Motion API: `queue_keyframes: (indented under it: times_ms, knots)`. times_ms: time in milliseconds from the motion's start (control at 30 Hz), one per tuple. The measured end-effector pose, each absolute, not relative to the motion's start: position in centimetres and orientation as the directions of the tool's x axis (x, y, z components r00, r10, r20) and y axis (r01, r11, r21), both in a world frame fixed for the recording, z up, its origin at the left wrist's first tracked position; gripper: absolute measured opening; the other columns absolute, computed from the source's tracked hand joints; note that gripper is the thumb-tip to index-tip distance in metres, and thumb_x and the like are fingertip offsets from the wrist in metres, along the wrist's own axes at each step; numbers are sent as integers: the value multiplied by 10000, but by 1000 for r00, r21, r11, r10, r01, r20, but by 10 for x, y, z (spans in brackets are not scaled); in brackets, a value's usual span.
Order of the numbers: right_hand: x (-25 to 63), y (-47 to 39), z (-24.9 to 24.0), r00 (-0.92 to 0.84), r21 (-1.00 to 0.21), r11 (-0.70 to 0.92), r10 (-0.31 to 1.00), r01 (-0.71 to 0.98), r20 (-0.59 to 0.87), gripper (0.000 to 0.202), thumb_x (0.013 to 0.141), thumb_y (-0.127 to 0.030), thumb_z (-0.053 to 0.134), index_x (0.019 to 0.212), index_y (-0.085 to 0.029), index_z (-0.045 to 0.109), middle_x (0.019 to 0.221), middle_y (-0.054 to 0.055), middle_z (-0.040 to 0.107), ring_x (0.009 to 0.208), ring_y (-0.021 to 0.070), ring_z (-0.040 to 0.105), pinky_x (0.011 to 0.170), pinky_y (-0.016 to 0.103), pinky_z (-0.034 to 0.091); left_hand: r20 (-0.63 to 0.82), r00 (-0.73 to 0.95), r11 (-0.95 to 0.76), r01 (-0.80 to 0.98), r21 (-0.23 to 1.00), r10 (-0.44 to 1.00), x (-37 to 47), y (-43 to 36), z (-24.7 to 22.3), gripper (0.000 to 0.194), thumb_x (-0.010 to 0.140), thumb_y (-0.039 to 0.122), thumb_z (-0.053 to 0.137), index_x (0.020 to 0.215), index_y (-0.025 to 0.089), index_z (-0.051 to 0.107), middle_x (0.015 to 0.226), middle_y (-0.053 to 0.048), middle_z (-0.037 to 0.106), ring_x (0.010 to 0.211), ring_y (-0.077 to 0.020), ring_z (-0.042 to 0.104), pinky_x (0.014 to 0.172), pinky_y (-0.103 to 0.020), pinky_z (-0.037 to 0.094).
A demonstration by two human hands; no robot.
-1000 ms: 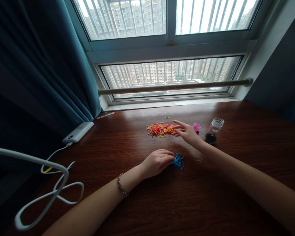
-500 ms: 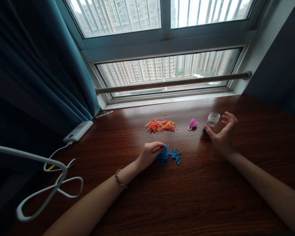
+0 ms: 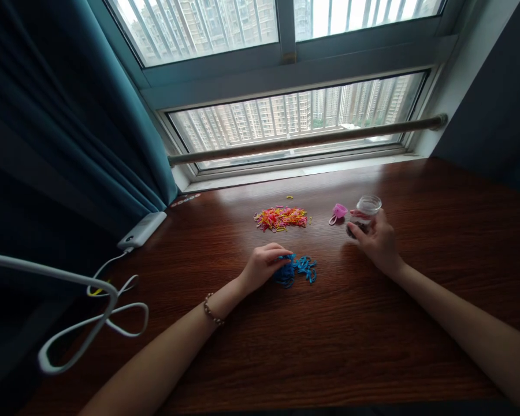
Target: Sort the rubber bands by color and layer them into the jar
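My left hand (image 3: 262, 267) pinches at the left side of a small heap of blue rubber bands (image 3: 304, 267) on the table; its fingertips are partly buried among them. My right hand (image 3: 379, 240) wraps round a clear, open-topped jar (image 3: 368, 204) with dark contents at the bottom. Left of the jar lies a pink lid with a loop (image 3: 338, 212). Beyond the blue bands is a pile of red, orange, yellow and pink rubber bands (image 3: 281, 218).
A brown wooden table (image 3: 329, 346) runs up to a window with a metal rail (image 3: 307, 140). At left, a white power bank (image 3: 141, 230) with a looped white cable (image 3: 108, 312) sits by a blue curtain (image 3: 125, 133). One yellow band (image 3: 289, 197) lies apart.
My right hand has closed round the jar, its fingers spread beside it before. My left hand stays at the blue bands. The view has shifted slightly.
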State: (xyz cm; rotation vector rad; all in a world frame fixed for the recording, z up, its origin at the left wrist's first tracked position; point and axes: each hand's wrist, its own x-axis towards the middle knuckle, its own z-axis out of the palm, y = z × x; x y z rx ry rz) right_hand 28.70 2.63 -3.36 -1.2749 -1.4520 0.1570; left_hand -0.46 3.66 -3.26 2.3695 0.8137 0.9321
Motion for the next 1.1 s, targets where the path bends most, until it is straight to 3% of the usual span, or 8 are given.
queue_keyframes:
  times_ms: [100,267,600,767,900,1100]
  knots:
    - [277,15,-27,85,-510,454,681,730,727,437,731,-369,623,1095,-187,462,940,83,608,798,240,591,721,373,480,446,619,-740,367,564,646,-4,36,-32,190,802,227,551,944,160,658,860,-83,634,783,-146,586,700,-248,482]
    - [269,7,-24,-187,-315,630,599,710,778,429,771,-298,591,1158,-197,436,998,89,579,885,242,562,788,371,464,459,591,-730,373,573,663,-4,34,-31,205,823,215,515,966,161,652,858,-81,618,772,-137,571,697,-245,467]
    - [261,0,-19,-329,-272,645,652,714,683,539,795,-302,571,1289,-202,381,1068,112,503,941,246,511,823,388,456,378,382,-494,274,825,843,1,30,-7,174,788,253,563,838,136,683,778,-60,608,678,-124,553,624,-229,452]
    - [260,-1,-22,-358,-267,648,664,713,656,569,796,-339,570,1305,-194,361,1055,112,490,917,244,511,796,386,464,254,316,-293,81,953,914,8,35,8,179,729,272,632,810,119,680,721,-47,624,654,-125,560,630,-242,470]
    - [259,-1,-21,-348,-319,664,669,676,657,526,809,-338,552,1280,-203,363,1071,106,501,958,250,506,813,388,459,150,301,-120,-115,986,942,25,43,18,236,673,266,688,848,108,680,731,-58,656,651,-131,580,639,-258,484]
    - [259,-1,-19,-328,-354,667,673,656,663,448,804,-339,560,1203,-190,422,1054,105,519,946,241,522,810,378,466,193,357,-178,-73,981,914,51,48,26,221,671,276,687,807,102,701,741,-68,678,638,-123,574,615,-236,466]
